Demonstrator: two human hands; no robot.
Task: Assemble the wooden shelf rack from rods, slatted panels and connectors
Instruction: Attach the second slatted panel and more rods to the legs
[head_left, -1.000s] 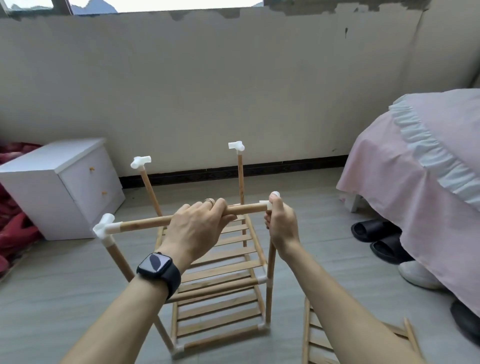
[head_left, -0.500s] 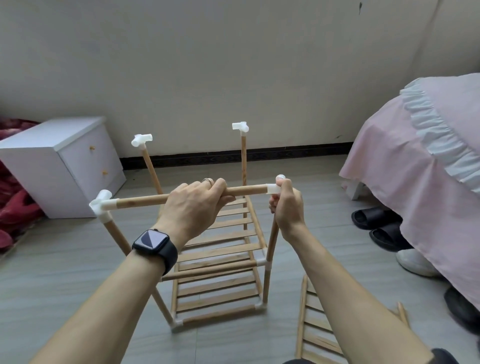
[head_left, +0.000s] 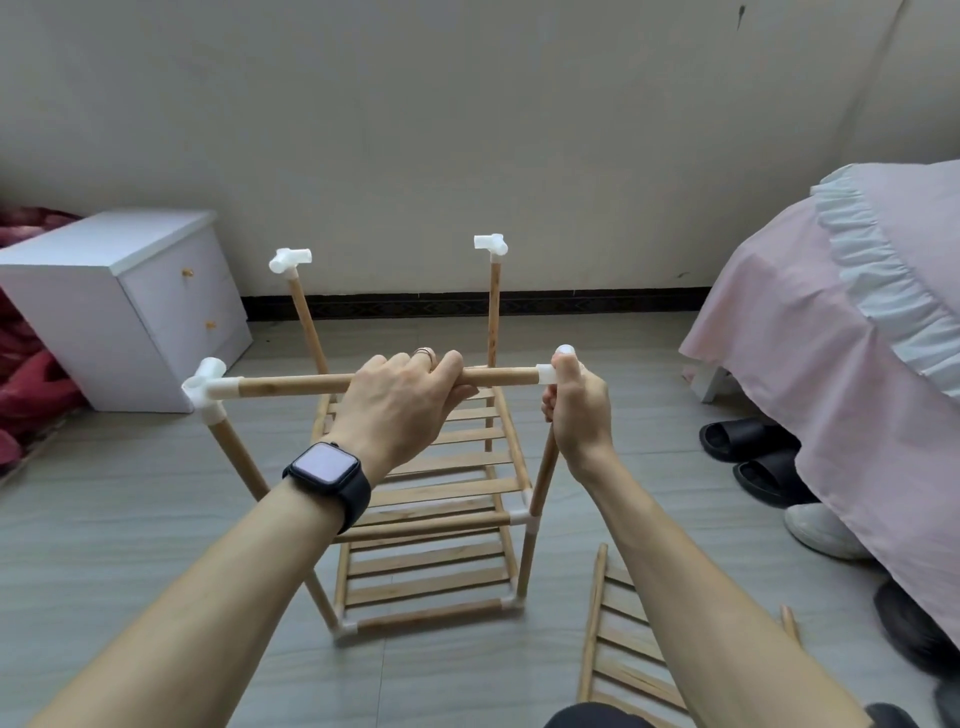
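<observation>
The half-built rack (head_left: 431, 519) stood on the floor (head_left: 130, 519). The left hand (head_left: 400, 405) was clenched over the top front rod (head_left: 291, 386) of the rack, near its right end. The right hand (head_left: 576, 410) grasped the front right post (head_left: 540, 483) just under the white connector (head_left: 544, 374), its fingers (head_left: 551, 413) curled round the post. A slatted panel (head_left: 623, 649) lay loose on the floor to the right of the rack, and a white cabinet (head_left: 130, 312) stood to the left of it.
</observation>
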